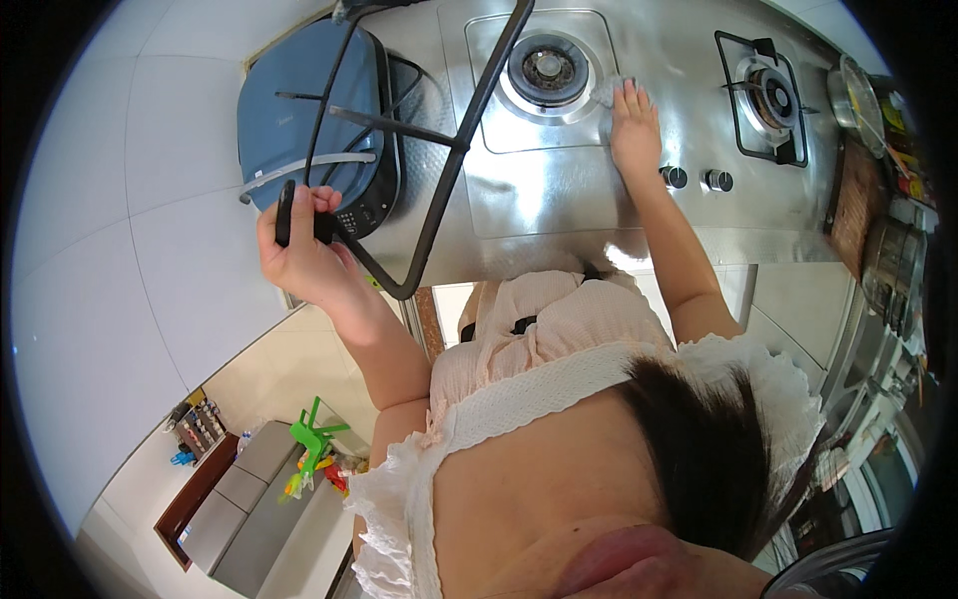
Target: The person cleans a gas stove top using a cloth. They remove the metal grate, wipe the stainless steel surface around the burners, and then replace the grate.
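Observation:
My left hand (310,239) holds up a black metal pan support (449,161) by one of its corner feet, above the left part of a stainless steel gas cooktop (554,195). My right hand (636,131) lies on the steel just right of the left burner (548,69), which has no pan support around it. Under its fingertips is a pale, greyish cloth or scrubbing pad (608,91), partly hidden by the fingers. The right burner (775,99) has its own black pan support (737,127) in place. Two control knobs (674,177) sit near my right forearm.
A blue electric cooking appliance (299,97) with a cable stands at the left, beside the tiled wall (75,150). At the right edge are a glass lid (861,105), a brown wooden board (853,202) and glass cookware (894,269). A green stool (314,434) is on the floor behind.

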`<state>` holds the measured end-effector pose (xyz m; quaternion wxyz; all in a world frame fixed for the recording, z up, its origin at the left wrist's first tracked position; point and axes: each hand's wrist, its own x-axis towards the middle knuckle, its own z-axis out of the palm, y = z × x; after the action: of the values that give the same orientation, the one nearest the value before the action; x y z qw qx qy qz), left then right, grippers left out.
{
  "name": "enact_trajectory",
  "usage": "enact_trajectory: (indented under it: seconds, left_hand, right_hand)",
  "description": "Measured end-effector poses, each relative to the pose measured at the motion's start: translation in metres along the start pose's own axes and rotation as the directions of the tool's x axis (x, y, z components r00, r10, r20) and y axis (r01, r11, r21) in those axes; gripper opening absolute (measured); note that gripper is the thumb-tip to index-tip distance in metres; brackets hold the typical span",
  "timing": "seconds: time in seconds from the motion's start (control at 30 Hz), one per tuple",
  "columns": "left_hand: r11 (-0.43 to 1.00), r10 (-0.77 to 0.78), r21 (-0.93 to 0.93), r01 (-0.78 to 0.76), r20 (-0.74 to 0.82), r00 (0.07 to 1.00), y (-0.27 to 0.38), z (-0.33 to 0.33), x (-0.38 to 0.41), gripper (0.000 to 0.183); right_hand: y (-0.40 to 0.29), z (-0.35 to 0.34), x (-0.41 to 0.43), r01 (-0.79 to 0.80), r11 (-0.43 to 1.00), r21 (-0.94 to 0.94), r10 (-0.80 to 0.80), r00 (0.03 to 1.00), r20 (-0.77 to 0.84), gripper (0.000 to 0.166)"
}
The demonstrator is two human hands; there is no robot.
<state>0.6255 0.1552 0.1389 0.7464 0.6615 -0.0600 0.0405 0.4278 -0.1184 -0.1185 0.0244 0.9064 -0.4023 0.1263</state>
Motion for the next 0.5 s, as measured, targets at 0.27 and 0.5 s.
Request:
enact_trajectory:
  seconds: [0.27,0.5]
  left_hand:
    - [0.999,0.016,0.029,-0.015,-0.037,0.999,-0.001,0.002,0.003,0.007]
    - [0.999,0.027,0.045,-0.026,-0.017,0.999,-0.006,0.0,0.005,0.004]
  right_hand:
    - [0.025,0.035,0.123,0.086,0.98,0.178,-0.08,0.996,-0.039,0.038]
    - [-0.021,0.071,0.241,0.665,0.642,0.381,-0.691,0.718,-0.089,0.041]
